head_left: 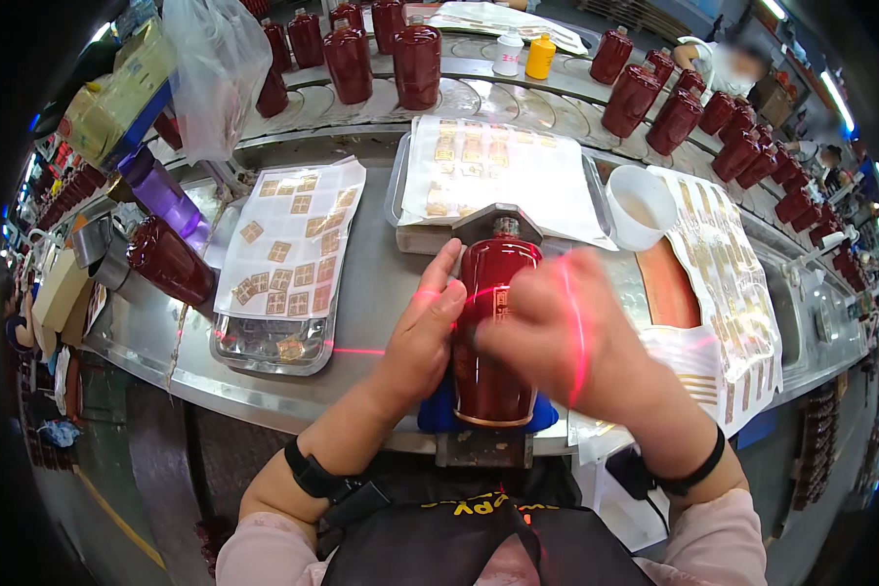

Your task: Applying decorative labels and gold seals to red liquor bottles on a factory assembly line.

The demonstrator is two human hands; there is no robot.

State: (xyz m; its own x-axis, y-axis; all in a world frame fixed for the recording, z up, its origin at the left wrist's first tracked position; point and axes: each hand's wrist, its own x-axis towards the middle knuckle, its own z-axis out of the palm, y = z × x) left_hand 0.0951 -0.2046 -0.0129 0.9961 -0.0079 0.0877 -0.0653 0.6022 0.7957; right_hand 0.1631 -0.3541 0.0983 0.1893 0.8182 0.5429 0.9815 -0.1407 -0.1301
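A dark red glossy bottle (pixel 495 376) lies in front of me, its neck pointing away, in a blue-padded holder (pixel 437 414) with a dark metal stop at the neck. My left hand (pixel 422 337) holds the bottle along its left side, thumb and fingers against the glass. Over the bottle's right half, my right hand (pixel 571 337) is curled closed and blurred by motion, its fingertips close to a small gold-framed label (pixel 500 305). Whatever its fingers may hold is hidden. Red laser lines cross both hands and the bottle.
Left, a sheet of square gold labels (pixel 288 249) lies over a clear plastic tray (pixel 273 356). More label sheets (pixel 547 200) lie behind the holder and at right. A white cup (pixel 641 207) stands near. Another red bottle (pixel 169 262) leans left; several line the conveyor (pixel 518 103).
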